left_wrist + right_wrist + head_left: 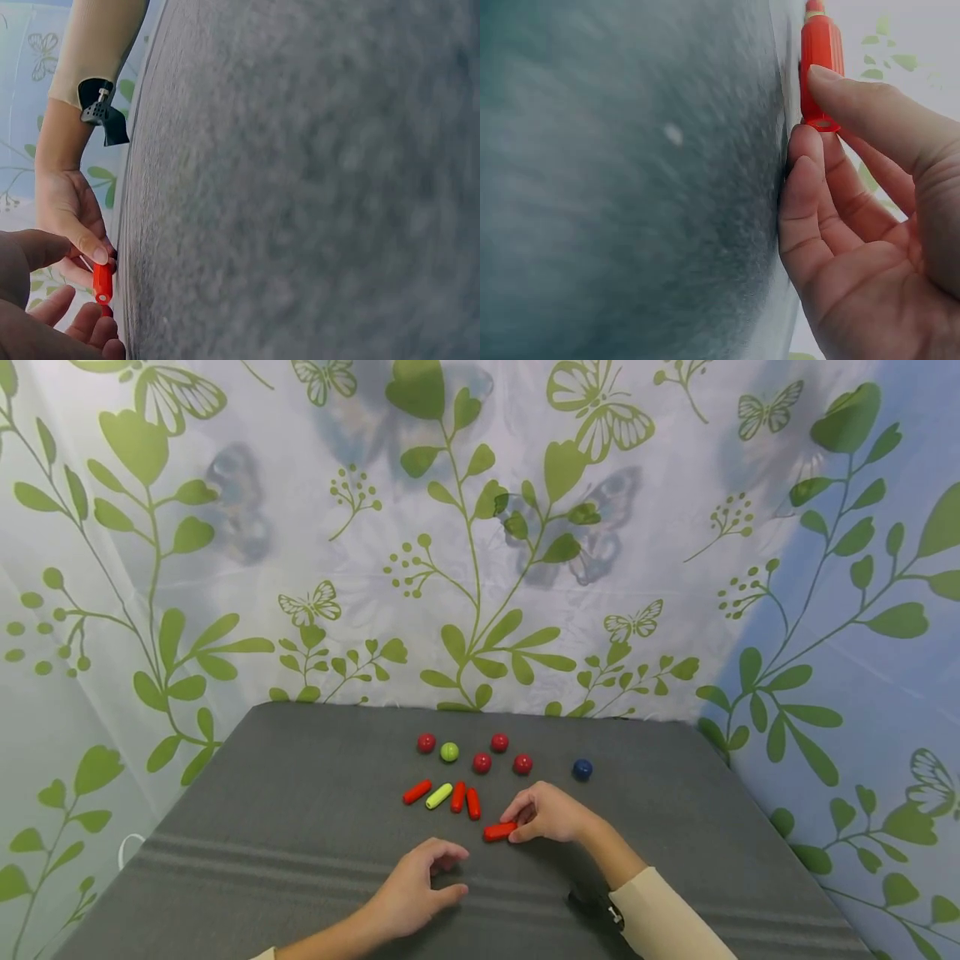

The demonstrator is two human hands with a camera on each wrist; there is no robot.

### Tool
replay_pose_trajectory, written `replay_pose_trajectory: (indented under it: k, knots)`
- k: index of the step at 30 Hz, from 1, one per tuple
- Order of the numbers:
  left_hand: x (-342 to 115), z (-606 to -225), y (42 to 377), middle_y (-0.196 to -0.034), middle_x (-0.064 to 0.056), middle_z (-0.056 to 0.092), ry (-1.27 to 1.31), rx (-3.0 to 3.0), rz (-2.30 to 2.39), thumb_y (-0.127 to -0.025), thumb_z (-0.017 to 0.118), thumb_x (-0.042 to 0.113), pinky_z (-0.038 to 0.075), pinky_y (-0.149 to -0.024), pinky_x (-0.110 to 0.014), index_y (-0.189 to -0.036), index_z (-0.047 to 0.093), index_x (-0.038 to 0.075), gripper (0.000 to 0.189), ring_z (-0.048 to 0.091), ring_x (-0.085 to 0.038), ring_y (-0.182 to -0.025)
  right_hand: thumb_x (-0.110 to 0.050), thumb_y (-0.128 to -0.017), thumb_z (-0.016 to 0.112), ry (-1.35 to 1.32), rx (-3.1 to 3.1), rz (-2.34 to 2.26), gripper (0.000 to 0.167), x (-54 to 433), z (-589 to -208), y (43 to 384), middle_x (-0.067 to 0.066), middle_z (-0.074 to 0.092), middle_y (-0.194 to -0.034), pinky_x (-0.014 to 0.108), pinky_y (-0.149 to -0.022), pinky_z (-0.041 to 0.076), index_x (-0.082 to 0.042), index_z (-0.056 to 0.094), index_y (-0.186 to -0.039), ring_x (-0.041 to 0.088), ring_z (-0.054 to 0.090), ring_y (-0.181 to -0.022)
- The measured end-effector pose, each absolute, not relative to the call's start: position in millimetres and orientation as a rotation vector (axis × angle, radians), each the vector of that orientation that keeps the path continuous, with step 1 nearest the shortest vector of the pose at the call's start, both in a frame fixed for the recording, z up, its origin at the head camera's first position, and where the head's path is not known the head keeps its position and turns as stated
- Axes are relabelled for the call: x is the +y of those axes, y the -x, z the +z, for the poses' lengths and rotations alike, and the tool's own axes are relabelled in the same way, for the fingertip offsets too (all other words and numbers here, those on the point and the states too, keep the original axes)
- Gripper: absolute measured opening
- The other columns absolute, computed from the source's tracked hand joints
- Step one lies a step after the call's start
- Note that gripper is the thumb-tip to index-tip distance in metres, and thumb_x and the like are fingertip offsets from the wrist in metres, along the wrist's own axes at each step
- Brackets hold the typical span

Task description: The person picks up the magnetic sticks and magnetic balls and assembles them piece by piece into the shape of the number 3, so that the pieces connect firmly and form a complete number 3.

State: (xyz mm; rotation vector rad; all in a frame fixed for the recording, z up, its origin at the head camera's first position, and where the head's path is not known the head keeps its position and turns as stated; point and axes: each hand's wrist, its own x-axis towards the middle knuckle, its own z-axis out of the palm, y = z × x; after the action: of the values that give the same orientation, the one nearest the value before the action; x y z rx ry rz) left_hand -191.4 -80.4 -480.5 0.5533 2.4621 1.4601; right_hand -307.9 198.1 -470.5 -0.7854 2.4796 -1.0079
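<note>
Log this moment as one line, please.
right hand: pinches red ribbed cylinder | left hand: holds nothing | glossy blue ball: on grey tabletop

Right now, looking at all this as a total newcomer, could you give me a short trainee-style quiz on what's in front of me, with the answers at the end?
1. What does the right hand pinch?
2. True or false: in the head view, the blue ball is farther right than every other ball.
3. How many red balls lie on the dark table?

Key:
1. A red cylinder.
2. True.
3. Four.
</note>
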Motion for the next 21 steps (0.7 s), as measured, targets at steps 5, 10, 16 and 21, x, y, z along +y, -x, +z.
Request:
replay_pose_trajectory:
  k: [5, 10, 16, 21]
  knots:
    - [-77, -482, 190, -0.117, -0.006, 0.064, -0.552, 2.430, 1.526, -0.088, 0.080, 0.017, 0.054, -0.089, -0.032, -0.122, 0.067, 0.008, 0.038, 0.061, -0.024, -0.107, -0.015, -0.080, 0.089, 0.743, 2.441, -1.077, 0.018, 198, -469, 289, -0.005, 0.075, -0.084, 0.023, -0.064, 0.053, -0.019, 0.081, -0.096, 0.008, 0.065, -0.071]
    - [-73, -482, 188, -0.121, -0.012, 0.063, -0.537, 2.349, 1.634, -0.087, 0.080, 0.011, 0.055, -0.087, -0.027, -0.124, 0.065, 0.002, 0.041, 0.061, -0.025, -0.107, -0.012, -0.079, 0.088, 0.720, 2.369, -1.171, 0.018, 197, -466, 271, 0.002, 0.076, -0.083, 0.023, -0.064, 0.054, -0.015, 0.081, -0.096, 0.011, 0.067, -0.071]
    - [-67, -481, 183, -0.126, -0.017, 0.061, -0.523, 2.232, 1.757, -0.087, 0.080, 0.007, 0.057, -0.088, -0.033, -0.127, 0.062, -0.001, 0.045, 0.062, -0.027, -0.108, -0.012, -0.081, 0.087, 0.696, 2.271, -1.278, 0.019, 198, -464, 251, 0.007, 0.077, -0.086, 0.023, -0.066, 0.056, -0.010, 0.081, -0.100, 0.013, 0.068, -0.072]
    - [-64, -483, 185, -0.126, -0.016, 0.062, -0.536, 2.195, 1.791, -0.088, 0.079, 0.008, 0.057, -0.087, -0.030, -0.127, 0.063, -0.001, 0.043, 0.064, -0.027, -0.106, -0.014, -0.082, 0.087, 0.686, 2.228, -1.348, 0.022, 198, -464, 240, 0.008, 0.077, -0.087, 0.023, -0.066, 0.057, -0.008, 0.080, -0.102, 0.011, 0.068, -0.072]
